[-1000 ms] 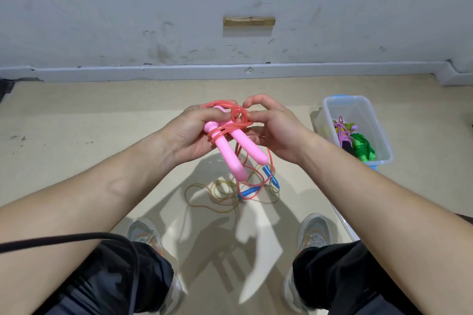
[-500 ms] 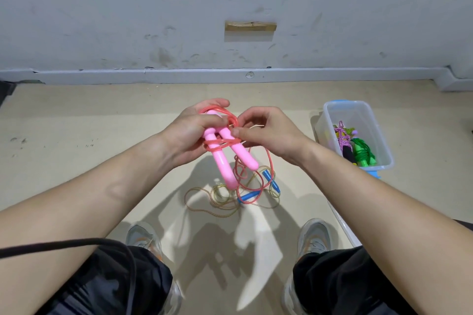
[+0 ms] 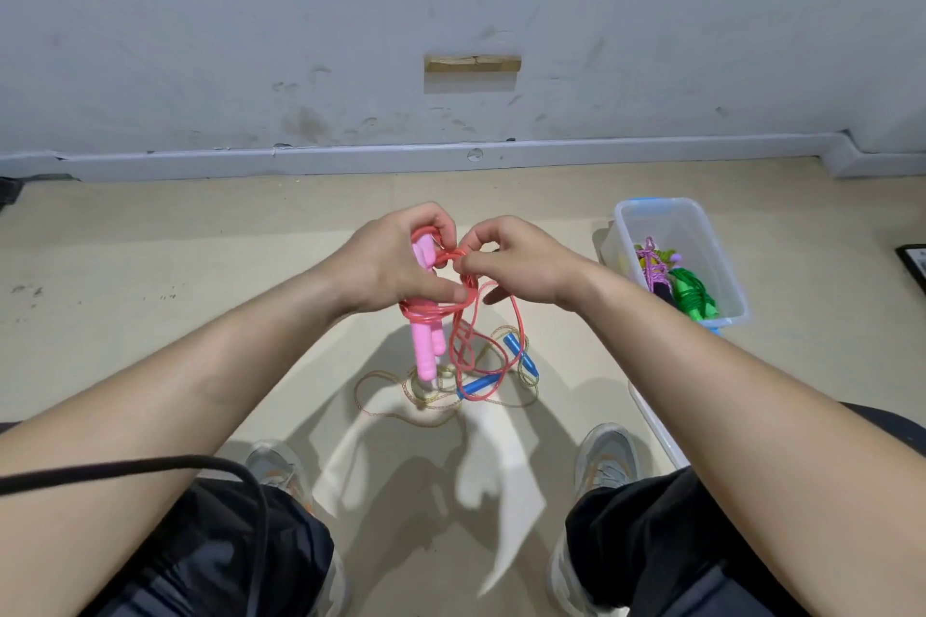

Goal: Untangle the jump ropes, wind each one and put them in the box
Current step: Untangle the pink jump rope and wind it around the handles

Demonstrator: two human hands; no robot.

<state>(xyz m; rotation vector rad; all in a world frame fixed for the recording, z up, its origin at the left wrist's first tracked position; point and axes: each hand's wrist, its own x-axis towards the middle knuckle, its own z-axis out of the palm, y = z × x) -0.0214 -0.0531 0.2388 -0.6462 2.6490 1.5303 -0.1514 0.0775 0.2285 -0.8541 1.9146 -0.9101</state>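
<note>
Pink jump rope (image 3: 425, 348): hanging above the floor (image 3: 200, 291), left of the box (image 3: 651, 215). My left hand (image 3: 396, 266) is gripping its handles and coils; my right hand (image 3: 521, 266) is pinching the red cord. Best practice, I am judging: pulling each wrap snug, lifting slack clear of the blue-handled rope (image 3: 521, 358).

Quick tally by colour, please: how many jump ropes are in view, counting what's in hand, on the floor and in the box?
Pink-handled rope: 1, held by the left hand and right hand
Blue-handled rope: 1, on the floor
Purple rope: 1, in the box
Green rope: 1, in the box
Total: 4
Something yellow in the box is too hidden to count.
</note>
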